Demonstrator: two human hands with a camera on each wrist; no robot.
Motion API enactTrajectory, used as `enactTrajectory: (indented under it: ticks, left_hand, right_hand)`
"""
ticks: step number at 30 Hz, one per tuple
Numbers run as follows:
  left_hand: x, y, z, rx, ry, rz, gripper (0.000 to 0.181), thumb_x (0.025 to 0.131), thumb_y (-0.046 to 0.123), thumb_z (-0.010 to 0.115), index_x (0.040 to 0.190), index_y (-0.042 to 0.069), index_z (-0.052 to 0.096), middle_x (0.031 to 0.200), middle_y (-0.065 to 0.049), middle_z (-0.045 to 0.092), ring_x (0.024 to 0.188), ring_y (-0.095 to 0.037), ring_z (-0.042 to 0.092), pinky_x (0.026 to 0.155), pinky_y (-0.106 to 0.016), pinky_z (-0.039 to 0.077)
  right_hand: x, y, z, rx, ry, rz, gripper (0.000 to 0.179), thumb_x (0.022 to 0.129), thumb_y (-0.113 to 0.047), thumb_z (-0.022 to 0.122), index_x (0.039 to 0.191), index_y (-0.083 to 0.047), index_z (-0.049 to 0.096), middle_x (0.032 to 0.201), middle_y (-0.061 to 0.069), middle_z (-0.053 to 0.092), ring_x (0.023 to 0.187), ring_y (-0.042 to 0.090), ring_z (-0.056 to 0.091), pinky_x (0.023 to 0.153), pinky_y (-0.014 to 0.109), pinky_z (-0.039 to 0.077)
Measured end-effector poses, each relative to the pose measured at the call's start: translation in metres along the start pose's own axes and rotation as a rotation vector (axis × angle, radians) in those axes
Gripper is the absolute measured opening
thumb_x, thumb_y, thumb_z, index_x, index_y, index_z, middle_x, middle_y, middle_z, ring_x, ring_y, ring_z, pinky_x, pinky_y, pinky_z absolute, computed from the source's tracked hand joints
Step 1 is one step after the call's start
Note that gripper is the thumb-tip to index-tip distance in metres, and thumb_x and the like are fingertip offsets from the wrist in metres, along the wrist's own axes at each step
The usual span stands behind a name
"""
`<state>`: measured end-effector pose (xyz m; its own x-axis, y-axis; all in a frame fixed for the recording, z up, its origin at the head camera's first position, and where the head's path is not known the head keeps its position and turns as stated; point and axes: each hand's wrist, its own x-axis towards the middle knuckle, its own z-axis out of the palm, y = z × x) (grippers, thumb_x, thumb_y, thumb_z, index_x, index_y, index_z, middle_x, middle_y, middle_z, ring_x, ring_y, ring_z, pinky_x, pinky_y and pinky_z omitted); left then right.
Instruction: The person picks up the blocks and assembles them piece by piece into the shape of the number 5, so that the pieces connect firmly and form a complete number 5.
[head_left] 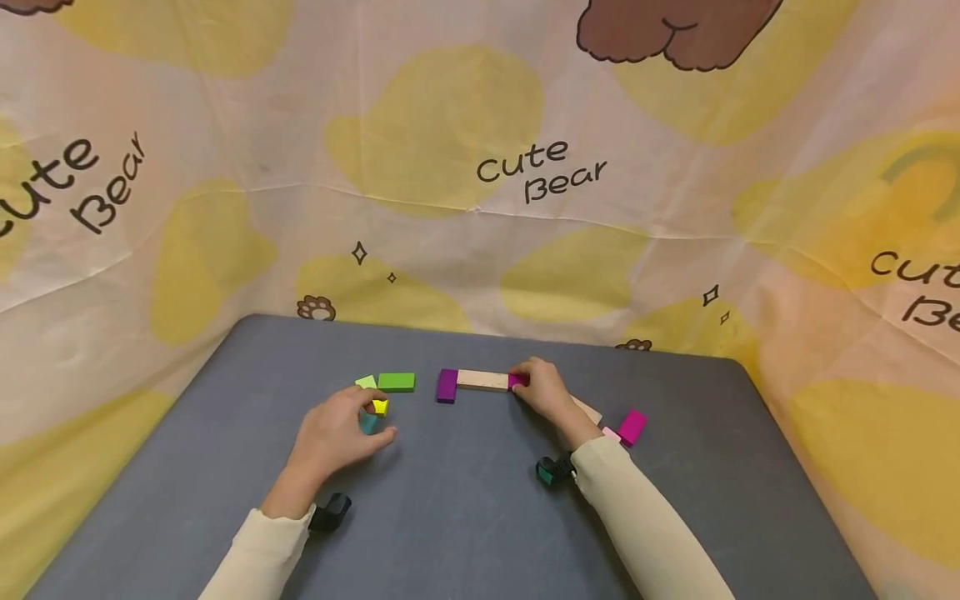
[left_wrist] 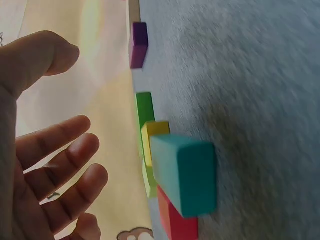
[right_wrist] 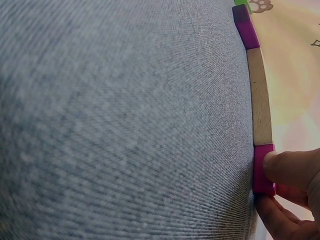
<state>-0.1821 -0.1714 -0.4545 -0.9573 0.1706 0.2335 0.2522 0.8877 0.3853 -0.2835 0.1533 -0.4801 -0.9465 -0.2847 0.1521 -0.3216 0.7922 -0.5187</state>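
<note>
1. The magenta block (right_wrist: 262, 170) sits at the right end of a row on the far part of the counter (head_left: 465, 517), touching the plain wooden block (head_left: 482, 381); a purple block (head_left: 447, 386) lies crosswise at the row's left end.
2. The right hand (head_left: 546, 392) pinches the magenta block, thumb on its face and fingers at its right end.
3. The left hand (head_left: 341, 433) is released, its fingers parted and grasping nothing, close to the teal block (left_wrist: 197, 177) and yellow block (head_left: 381, 407).
4. The magenta block is probably light, stiff painted wood, hard to damage; its smooth faces could slip a little. The best hold looks to be across opposite flat sides, clear of the joint, as a sideways knock would likely shift the wooden block too.
5. The counter's far edge runs behind the row, with the patterned cloth (head_left: 442, 267) rising beyond, so the near side offers more room for moving.
6. On the right, a pale block (head_left: 587, 410), a pink block (head_left: 611, 434) and another magenta piece (head_left: 633, 427) lie close by the right forearm, so sweeping that way risks bumping them.
</note>
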Motion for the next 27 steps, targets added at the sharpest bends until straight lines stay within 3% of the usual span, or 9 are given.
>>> enactTrajectory:
  ticks: [9, 18, 27]
  left_hand:
    - [-0.006, -0.011, -0.002, 0.029, -0.025, -0.065, 0.049, 0.071, 0.042, 0.075, 0.108, 0.01, 0.068, 0.078, 0.002, 0.057, 0.063, -0.01, 0.046, 0.051, -0.026, 0.036]
    - [-0.007, -0.018, 0.0, 0.076, -0.042, -0.15, 0.044, 0.072, 0.04, 0.07, 0.109, 0.016, 0.069, 0.076, 0.003, 0.058, 0.063, -0.01, 0.048, 0.05, -0.028, 0.035]
    - [-0.008, -0.021, 0.0, 0.124, -0.066, -0.149, 0.044, 0.071, 0.039, 0.07, 0.108, 0.014, 0.069, 0.081, -0.001, 0.062, 0.063, -0.013, 0.05, 0.049, -0.03, 0.036]
  right_hand:
    - [0.0, -0.001, -0.001, 0.002, 0.02, 0.0, 0.021, 0.081, -0.004, 0.073, 0.102, -0.002, 0.074, 0.093, 0.012, 0.065, 0.082, 0.022, 0.059, 0.073, 0.036, 0.05]
    - [0.001, -0.002, 0.0, 0.008, 0.0, 0.032, 0.022, 0.082, -0.004, 0.072, 0.104, -0.003, 0.074, 0.096, 0.012, 0.066, 0.084, 0.023, 0.059, 0.075, 0.037, 0.05]
    - [0.0, 0.0, 0.001, 0.012, 0.007, 0.025, 0.022, 0.081, -0.004, 0.073, 0.103, -0.002, 0.074, 0.094, 0.011, 0.065, 0.082, 0.022, 0.059, 0.074, 0.036, 0.05]
